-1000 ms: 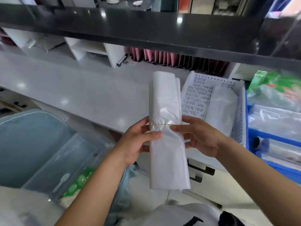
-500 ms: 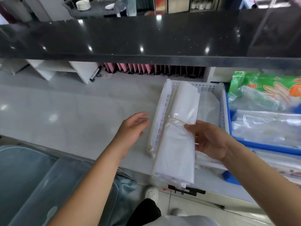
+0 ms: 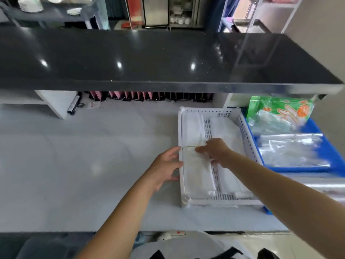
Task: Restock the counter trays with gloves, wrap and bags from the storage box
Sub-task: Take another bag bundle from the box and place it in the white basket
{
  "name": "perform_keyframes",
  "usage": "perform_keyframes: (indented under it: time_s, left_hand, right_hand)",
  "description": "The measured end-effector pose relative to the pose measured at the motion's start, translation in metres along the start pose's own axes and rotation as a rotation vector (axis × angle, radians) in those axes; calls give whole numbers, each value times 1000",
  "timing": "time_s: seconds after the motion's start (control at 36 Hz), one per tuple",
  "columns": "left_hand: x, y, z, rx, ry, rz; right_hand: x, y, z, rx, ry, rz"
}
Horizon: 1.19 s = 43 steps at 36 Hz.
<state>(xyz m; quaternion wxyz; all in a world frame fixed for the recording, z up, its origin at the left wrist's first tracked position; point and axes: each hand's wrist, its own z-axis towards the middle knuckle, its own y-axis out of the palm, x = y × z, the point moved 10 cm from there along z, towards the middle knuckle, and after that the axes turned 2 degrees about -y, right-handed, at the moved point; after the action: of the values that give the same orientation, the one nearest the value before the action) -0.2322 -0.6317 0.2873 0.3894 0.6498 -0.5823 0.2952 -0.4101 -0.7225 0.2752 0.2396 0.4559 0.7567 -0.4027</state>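
A white perforated tray point(image 3: 248, 139) stands on the pale counter point(image 3: 84, 156). A white bundle of bags point(image 3: 196, 171), bound by a rubber band, lies flat along the tray's left side. A second white bundle point(image 3: 226, 128) lies beside it on the right. My right hand point(image 3: 214, 151) rests palm down on the left bundle near the band, fingers spread. My left hand point(image 3: 166, 165) touches the tray's left wall from outside, fingers apart. The storage box is out of view.
A blue tray point(image 3: 334, 165) to the right holds a green glove packet point(image 3: 280, 113) and clear plastic sheets point(image 3: 291, 148). A black upper counter point(image 3: 149, 58) overhangs the back. A foil roll point(image 3: 73, 107) lies at the back left beside a white shelf block.
The bundle went from held upright in both hands down into the white tray. My left hand let go and moved to the tray's left wall; my right hand now lies on top.
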Motion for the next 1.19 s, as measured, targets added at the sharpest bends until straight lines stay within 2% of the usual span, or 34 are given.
perform_keyframes:
  time_s: [0.11, 0.22, 0.5, 0.61, 0.69, 0.81, 0.86, 1.06, 1.19]
  left_hand:
    - [-6, -7, 8, 2, 30, 20]
    - [-10, -7, 14, -18, 51, -3]
    - [-14, -5, 21, -39, 49, -38]
    - [-16, -5, 23, -58, 63, -59]
    - [-17, -6, 23, -68, 75, -54]
    - [-18, -8, 24, -73, 81, -38]
    - [-18, -8, 25, -75, 79, -31]
    - [-18, -8, 23, -72, 94, 10]
    - [-17, -8, 22, -56, 85, 11]
  right_hand:
    - [-3, -9, -3, 148, -84, -140]
    - [0, -12, -6, 208, -91, -179]
    - [10, 0, -13, 130, 29, 135]
    - [11, -3, -14, 138, -22, 105]
    - [3, 2, -15, 151, -128, -34]
    - [-29, 16, -28, 234, -327, -558]
    - [-41, 30, -31, 198, -396, -704]
    - [-51, 34, -30, 51, -392, -813]
    - [-42, 31, -34, 10, -430, -768]
